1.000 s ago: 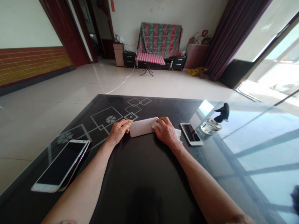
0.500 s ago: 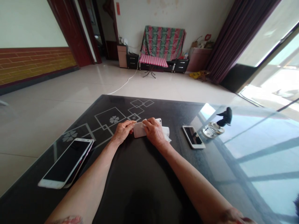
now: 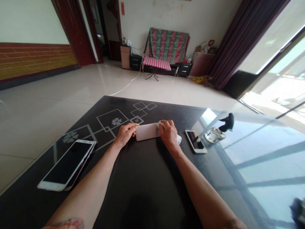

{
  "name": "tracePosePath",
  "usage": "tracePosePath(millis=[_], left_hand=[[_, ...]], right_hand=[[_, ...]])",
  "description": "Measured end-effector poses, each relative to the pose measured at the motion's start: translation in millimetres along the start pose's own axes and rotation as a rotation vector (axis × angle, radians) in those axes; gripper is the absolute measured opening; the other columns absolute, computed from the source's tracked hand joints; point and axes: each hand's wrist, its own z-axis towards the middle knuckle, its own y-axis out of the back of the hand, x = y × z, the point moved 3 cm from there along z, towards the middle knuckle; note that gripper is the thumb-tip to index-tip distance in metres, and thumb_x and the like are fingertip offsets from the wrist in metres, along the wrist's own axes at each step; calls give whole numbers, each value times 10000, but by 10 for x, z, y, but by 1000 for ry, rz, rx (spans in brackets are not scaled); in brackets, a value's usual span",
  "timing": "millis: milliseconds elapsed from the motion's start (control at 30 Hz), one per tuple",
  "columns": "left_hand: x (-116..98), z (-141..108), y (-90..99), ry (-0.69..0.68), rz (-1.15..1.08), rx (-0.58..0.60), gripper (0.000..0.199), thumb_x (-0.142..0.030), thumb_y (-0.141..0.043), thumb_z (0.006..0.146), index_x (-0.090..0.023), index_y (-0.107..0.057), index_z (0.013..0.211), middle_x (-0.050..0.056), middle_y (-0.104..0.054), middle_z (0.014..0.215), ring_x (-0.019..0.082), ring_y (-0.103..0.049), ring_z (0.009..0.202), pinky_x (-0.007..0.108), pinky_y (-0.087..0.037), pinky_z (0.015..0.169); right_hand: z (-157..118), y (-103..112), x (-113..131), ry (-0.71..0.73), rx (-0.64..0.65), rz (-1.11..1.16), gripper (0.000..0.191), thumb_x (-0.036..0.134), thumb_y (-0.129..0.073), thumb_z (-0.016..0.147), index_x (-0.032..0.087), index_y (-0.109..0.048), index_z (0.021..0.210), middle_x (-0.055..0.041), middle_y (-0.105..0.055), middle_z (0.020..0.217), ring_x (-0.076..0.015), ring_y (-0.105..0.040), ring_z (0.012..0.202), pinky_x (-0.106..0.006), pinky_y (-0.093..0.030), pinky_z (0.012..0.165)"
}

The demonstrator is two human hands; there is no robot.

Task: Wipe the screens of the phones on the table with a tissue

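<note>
A pale pinkish smartphone [image 3: 147, 132] shows its back just above the dark table, near the middle. My left hand [image 3: 125, 134] pinches its left end between thumb and fingers. At the phone's right end, my right hand [image 3: 168, 133] is closed on a white cloth [image 3: 179, 139] pressed to the phone's back; most of the cloth is hidden under the hand. A white smartphone [image 3: 195, 141] lies face up to the right. Beside it stands a clear spray bottle [image 3: 215, 135] with a black trigger head.
A larger white phone [image 3: 66, 165] rests on top of another flat device at the left of the glossy black table [image 3: 143, 190]. Beyond the table are a tiled floor with a white cable [image 3: 127, 85], a small striped-cloth table [image 3: 157, 63] and low cabinets.
My right hand has slid rightward along the phone's back with the cloth, uncovering more of its middle. My left hand keeps its hold at the left end.
</note>
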Motion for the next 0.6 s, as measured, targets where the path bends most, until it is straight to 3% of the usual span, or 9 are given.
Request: tracePosePath(millis=[67,233,333,433,600], left_hand=[[-6,-3,-6,-1,1,4,343,-404,-644,704,-128,-717,894,-20,-572,583,96,-501,513,205,-435,494],[-7,-5,6,2,15,12,319,-383,-638,716,-130,-716,894,-28,-558,551,98,-490,502,207,-428,500],[25,7,25,24,6,7,324,-374,-645,709,-130,-710,911,-30,-564,558,98,-489,497,208,-423,500],[65,22,35,44,9,-13,350,-376,-652,701,-126,-708,939,-27,-575,561,98,-501,504,206,-429,506],[72,25,24,47,-16,-27,370,-393,-664,682,-116,-714,923,-22,-571,537,101,-509,493,209,-432,488]], right_hand=[[-13,-25,49,-36,5,-28,230,201,-498,851,180,-669,1004,-80,-579,947,-198,-549,840,-301,-435,769],[-280,-294,619,130,180,23,195,235,-493,881,198,-633,1012,-68,-581,958,-190,-535,845,-297,-415,785],[-431,-380,813,206,261,28,189,221,-501,877,212,-615,1027,-58,-576,950,-188,-533,860,-294,-407,794],[-463,-315,711,225,276,-17,186,218,-504,870,215,-614,1020,-56,-575,938,-195,-534,875,-293,-402,785],[-324,-42,149,107,244,-130,194,220,-505,854,192,-629,1001,-74,-588,958,-195,-545,844,-291,-395,766]])
